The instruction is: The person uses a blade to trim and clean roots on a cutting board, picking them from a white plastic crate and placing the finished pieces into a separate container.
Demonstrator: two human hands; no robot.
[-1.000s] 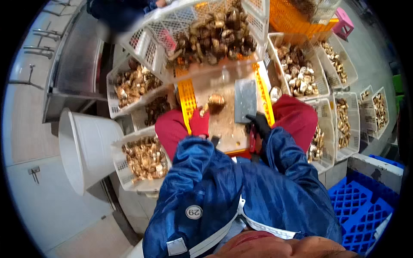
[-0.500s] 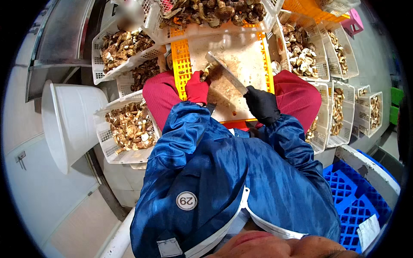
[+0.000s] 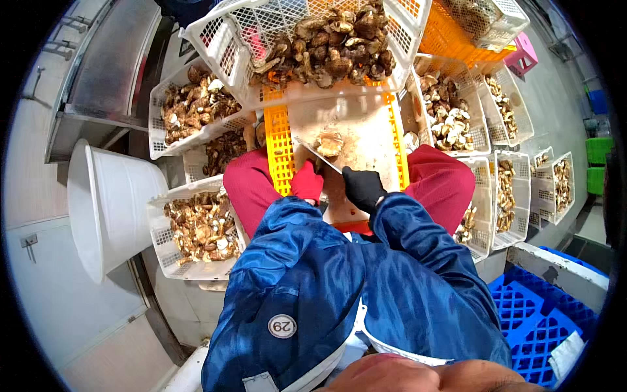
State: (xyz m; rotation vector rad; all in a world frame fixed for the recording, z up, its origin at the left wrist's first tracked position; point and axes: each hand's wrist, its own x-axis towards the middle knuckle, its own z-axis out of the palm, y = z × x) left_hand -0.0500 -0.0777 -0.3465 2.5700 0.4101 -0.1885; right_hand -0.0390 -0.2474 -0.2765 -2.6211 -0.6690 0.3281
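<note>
In my right hand [image 3: 363,188], gloved in black, I grip a knife [image 3: 320,155] whose blade slants up to the left over the pale cutting board [image 3: 372,117]. Just beyond the blade a cut mushroom [image 3: 328,143] lies on the board, its pale inside showing. My left hand [image 3: 307,181], in a red glove, is at the board's near left side, close below the blade. Its fingers are curled together, and whatever they may hold is hidden. The board lies on a yellow plastic crate [image 3: 280,147] between my knees.
Ahead, a tilted white basket [image 3: 238,59] holds a heap of brown mushrooms [image 3: 336,49]. Baskets of mushrooms stand at my left [image 3: 202,225] and right [image 3: 450,117]. A large white tub [image 3: 121,202] lies leftward, blue crates [image 3: 535,326] at the lower right.
My left hand has drawn back toward me, away from the mushroom it held. The mushroom now lies on the board. My right hand and the knife have moved left and nearer.
</note>
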